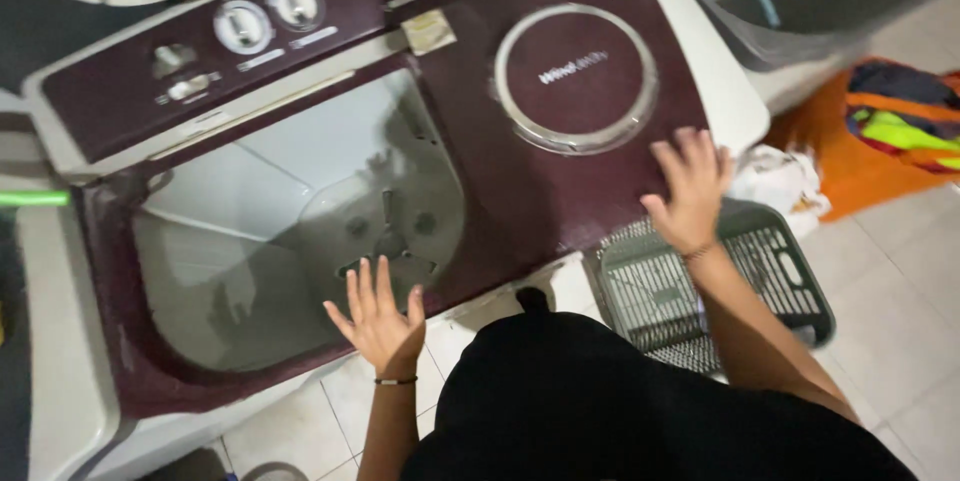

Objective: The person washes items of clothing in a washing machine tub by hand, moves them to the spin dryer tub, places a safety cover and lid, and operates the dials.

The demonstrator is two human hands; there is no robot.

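I look down on a twin-tub washing machine (520, 191) with a maroon top and white body. Its wash tub (290, 231) on the left stands uncovered, with a grey pulsator at the bottom. My left hand (378, 319) hovers over the tub's front rim, fingers spread, holding nothing. My right hand (688, 186) rests flat on the maroon spin-side lid, just below its round window (575, 76), fingers apart and empty.
A row of round white dials (270, 16) lines the control panel at the back. An empty grey laundry basket (770, 271) stands on the tiled floor at the right. White cloth (775, 181) and an orange basket of coloured clothes (880, 131) lie beyond it.
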